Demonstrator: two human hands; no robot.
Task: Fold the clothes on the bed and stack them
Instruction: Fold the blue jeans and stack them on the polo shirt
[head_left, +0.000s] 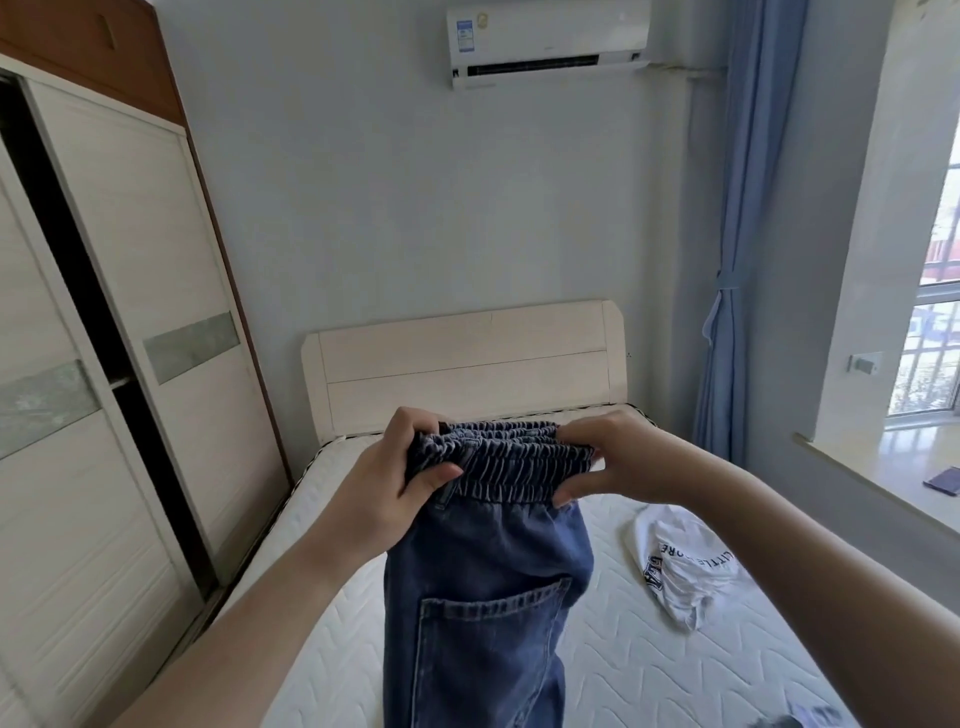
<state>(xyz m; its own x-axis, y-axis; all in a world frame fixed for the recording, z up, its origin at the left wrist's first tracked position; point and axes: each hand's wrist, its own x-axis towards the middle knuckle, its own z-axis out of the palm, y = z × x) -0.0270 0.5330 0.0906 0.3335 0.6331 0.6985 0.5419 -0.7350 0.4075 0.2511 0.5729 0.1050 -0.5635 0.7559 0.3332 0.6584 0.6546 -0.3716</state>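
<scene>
Holding up jeans (483, 587) over the bed (649, 670), waistband at the top, legs hanging straight down out of the bottom edge of the view; back pocket (488, 608) facing the camera, seam stitching showing; elastic waistband (506, 460) bunching into tight gathers between the two hands. Left hand (395, 467) gripping the waistband's left end, fingers curling over the top edge, thumb pressing on the front of the fabric. Right hand (618, 457) pinching the waistband's right end, fingers curling over the top, thumb underneath; both forearms reaching in from the bottom corners.

Lying on the mattress to the right of the jeans, well apart from them: white shirt (685, 566), crumpled, dark lettering showing; not yet folded. Peeking in at the bottom right edge: dark fabric (795, 719), too cut off to tell what.

Standing at the far end of the bed: pale headboard (462, 358) against the wall. Running along the left: wardrobe (104, 312) with sliding doors, dark gap showing between them. Hanging high on the wall: air conditioner (548, 39). Hanging on the right, tied back: blue curtain (737, 234), beside the window (930, 332). Lying on the sill: small dark flat item (943, 480).
</scene>
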